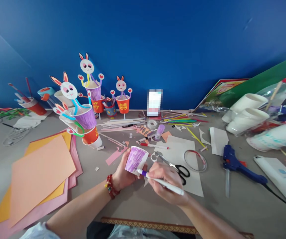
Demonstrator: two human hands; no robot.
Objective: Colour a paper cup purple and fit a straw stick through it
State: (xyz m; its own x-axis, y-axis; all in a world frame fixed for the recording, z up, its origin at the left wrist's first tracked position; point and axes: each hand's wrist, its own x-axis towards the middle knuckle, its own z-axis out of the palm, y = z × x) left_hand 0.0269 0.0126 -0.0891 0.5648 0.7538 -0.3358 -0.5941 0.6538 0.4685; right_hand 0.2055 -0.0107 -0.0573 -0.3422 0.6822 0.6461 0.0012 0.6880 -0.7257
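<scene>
My left hand point(123, 174) is closed round a paper cup point(136, 158) lying on its side, its white wall scribbled over in purple. My right hand point(165, 182) pinches a white marker point(163, 182) with a purple tip, and the tip touches the cup's lower edge. A red bead bracelet point(111, 187) circles my left wrist. Both hands hover just above the grey table point(133, 202) near its front edge.
Black-handled scissors point(179, 168) and a tape ring point(195, 160) lie on white paper right of my hands. A blue glue gun point(237, 165) lies further right. Orange and pink paper sheets point(40, 172) cover the left. Bunny cup figures point(83, 113) stand behind, white cup stacks point(247, 114) at right.
</scene>
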